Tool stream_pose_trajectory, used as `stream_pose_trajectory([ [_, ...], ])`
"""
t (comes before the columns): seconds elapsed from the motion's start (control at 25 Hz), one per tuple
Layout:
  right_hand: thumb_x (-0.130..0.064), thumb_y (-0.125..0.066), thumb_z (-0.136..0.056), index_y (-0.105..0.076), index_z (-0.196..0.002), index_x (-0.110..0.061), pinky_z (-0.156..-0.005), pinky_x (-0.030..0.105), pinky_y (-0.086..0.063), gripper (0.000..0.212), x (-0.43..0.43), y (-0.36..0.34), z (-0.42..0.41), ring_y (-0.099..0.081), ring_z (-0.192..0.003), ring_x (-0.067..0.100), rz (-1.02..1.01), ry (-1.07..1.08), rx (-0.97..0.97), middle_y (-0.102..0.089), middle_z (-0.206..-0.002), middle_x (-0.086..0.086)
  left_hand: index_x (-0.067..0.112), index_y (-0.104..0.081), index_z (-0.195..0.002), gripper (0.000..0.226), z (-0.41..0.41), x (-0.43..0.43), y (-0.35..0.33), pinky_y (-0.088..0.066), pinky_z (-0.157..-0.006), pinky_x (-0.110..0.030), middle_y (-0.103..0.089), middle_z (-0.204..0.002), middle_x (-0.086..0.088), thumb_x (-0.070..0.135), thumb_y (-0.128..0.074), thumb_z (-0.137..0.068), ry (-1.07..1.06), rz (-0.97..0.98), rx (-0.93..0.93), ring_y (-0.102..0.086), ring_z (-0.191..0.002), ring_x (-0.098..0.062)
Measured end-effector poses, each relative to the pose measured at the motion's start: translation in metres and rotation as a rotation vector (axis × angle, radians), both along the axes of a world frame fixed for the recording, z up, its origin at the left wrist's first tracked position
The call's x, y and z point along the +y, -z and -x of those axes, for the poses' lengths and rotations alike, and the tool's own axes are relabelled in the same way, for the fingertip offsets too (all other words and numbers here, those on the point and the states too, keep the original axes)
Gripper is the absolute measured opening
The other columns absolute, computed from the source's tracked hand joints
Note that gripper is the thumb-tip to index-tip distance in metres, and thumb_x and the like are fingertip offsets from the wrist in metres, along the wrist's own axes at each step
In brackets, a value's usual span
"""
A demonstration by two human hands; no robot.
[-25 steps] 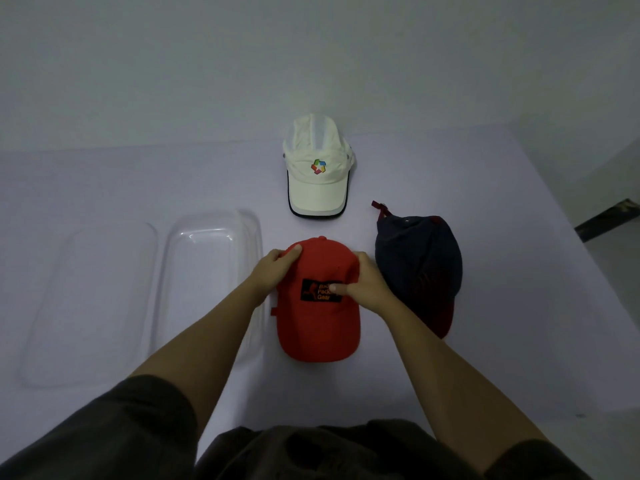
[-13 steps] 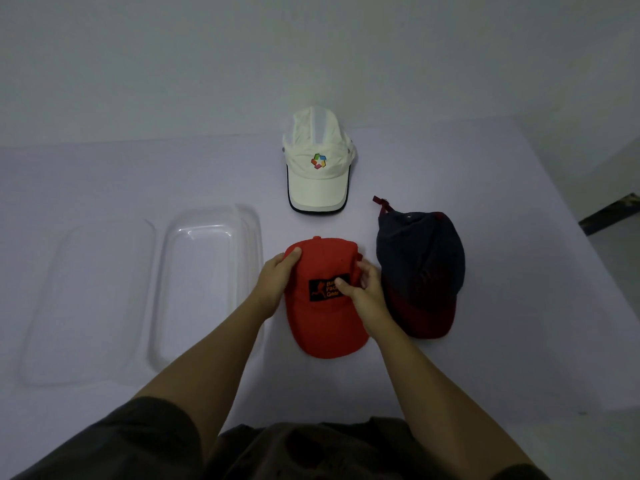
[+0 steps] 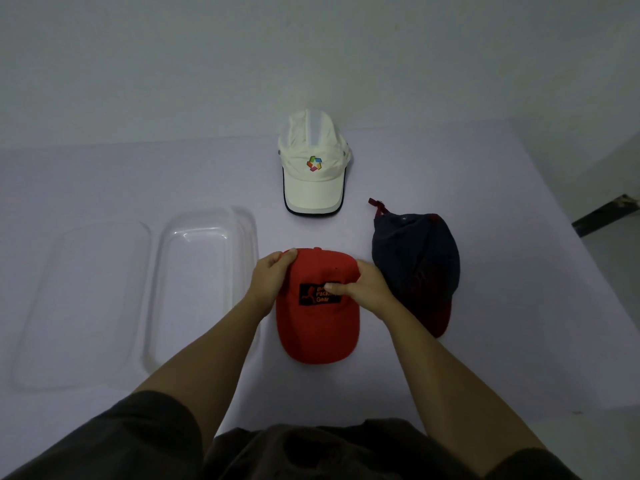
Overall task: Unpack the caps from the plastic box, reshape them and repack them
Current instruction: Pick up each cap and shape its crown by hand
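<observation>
Caps [image 3: 313, 174], three, red cap [image 3: 317, 336] gripped by fingers of left hand [image 3: 268, 284] and right hand [image 3: 367, 289], one box [image 3: 204, 217], one lid [image 3: 79, 306]

Box [image 3: 194, 292] right of lid [image 3: 81, 303] (seemingly).

Pale counter [image 3: 104, 174]: white cap [image 3: 313, 174] at 12 o'clock, red cap [image 3: 317, 327] centre, navy cap [image 3: 419, 265] at 3, clear plastic box [image 3: 247, 244] at 9, lid [image 3: 79, 299] flat beyond it.

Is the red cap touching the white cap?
Apart. The head view shows a strip of bare table between the red cap and the white cap.
</observation>
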State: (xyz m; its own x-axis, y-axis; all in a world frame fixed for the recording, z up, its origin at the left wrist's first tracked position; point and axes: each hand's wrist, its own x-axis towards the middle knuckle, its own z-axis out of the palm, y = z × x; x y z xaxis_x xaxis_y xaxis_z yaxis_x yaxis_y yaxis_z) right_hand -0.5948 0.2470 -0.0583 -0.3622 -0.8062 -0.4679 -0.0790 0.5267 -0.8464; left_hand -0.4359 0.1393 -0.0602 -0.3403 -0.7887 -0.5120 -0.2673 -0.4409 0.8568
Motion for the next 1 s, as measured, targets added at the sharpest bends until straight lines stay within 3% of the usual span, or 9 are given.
stream_pose_trajectory([
  [0.16,-0.032,-0.086,-0.063,-0.058,-0.113,-0.01,-0.089,0.035,-0.051,0.061,-0.004,0.001,0.004,-0.058,-0.102,0.018,-0.036,-0.056,0.191,-0.056,-0.112,0.003,0.014,-0.049,-0.07,0.037,0.004,-0.004,0.002,-0.038,-0.06,-0.029,-0.047,-0.065,-0.002,0.046,-0.052,-0.089,0.052,0.104,-0.168,-0.045,-0.065,-0.017],
  [0.36,-0.022,-0.083,-0.069,-0.044,-0.125,-0.013,-0.09,0.033,-0.049,0.069,-0.007,0.0,0.002,-0.055,-0.106,0.017,0.001,-0.03,0.16,-0.055,-0.115,0.002,0.018,-0.051,-0.117,0.037,0.005,-0.009,-0.006,-0.047,-0.081,-0.032,-0.057,-0.104,-0.002,0.046,-0.046,-0.093,0.156,0.162,-0.229,-0.056,-0.096,-0.02],
  [0.56,-0.021,-0.084,-0.067,-0.056,-0.12,-0.01,-0.091,0.039,-0.052,0.061,-0.008,0.002,0.003,-0.062,-0.103,0.022,-0.022,-0.038,0.136,-0.065,-0.115,0.007,0.012,-0.057,-0.107,0.023,0.013,-0.013,-0.01,-0.05,-0.088,-0.037,-0.061,-0.107,-0.006,0.028,-0.046,-0.096,0.178,0.167,-0.194,-0.058,-0.101,-0.023],
  [0.68,-0.022,-0.085,-0.065,-0.063,-0.111,-0.01,-0.09,0.042,-0.053,0.053,-0.007,0.001,0.003,-0.063,-0.099,0.023,0.003,-0.041,0.194,-0.066,-0.108,0.007,0.012,-0.058,-0.1,0.015,0.018,-0.013,-0.018,-0.048,-0.072,-0.025,-0.062,-0.097,-0.002,0.023,-0.051,-0.093,0.099,0.052,-0.101,-0.058,-0.092,-0.018],
  [0.76,-0.023,-0.085,-0.064,-0.06,-0.115,-0.012,-0.091,0.042,-0.052,0.058,-0.008,0.002,0.001,-0.061,-0.102,0.022,0.016,-0.041,0.231,-0.062,-0.111,0.004,0.01,-0.059,-0.108,0.022,0.017,-0.015,-0.021,-0.048,-0.07,-0.022,-0.064,-0.101,-0.003,0.023,-0.058,-0.091,0.117,0.007,-0.039,-0.061,-0.092,-0.016],
  [0.88,-0.015,-0.083,-0.067,-0.045,-0.13,-0.023,-0.092,0.039,-0.051,0.074,-0.009,-0.002,-0.004,-0.057,-0.108,0.019,0.031,-0.024,0.167,-0.056,-0.118,-0.003,0.006,-0.059,-0.12,0.028,0.014,-0.019,-0.023,-0.053,-0.079,-0.027,-0.066,-0.112,-0.009,0.016,-0.054,-0.094,0.166,-0.099,0.052,-0.064,-0.101,-0.021],
  [1.0,-0.018,-0.082,-0.069,-0.051,-0.116,-0.018,-0.087,0.04,-0.053,0.056,-0.011,-0.001,-0.004,-0.062,-0.102,0.023,-0.01,-0.068,0.213,-0.063,-0.11,0.003,0.006,-0.059,-0.115,0.024,0.015,-0.021,-0.024,-0.053,-0.082,-0.03,-0.066,-0.112,-0.012,0.013,-0.048,-0.096,0.199,-0.122,0.025,-0.064,-0.1,-0.022],
])
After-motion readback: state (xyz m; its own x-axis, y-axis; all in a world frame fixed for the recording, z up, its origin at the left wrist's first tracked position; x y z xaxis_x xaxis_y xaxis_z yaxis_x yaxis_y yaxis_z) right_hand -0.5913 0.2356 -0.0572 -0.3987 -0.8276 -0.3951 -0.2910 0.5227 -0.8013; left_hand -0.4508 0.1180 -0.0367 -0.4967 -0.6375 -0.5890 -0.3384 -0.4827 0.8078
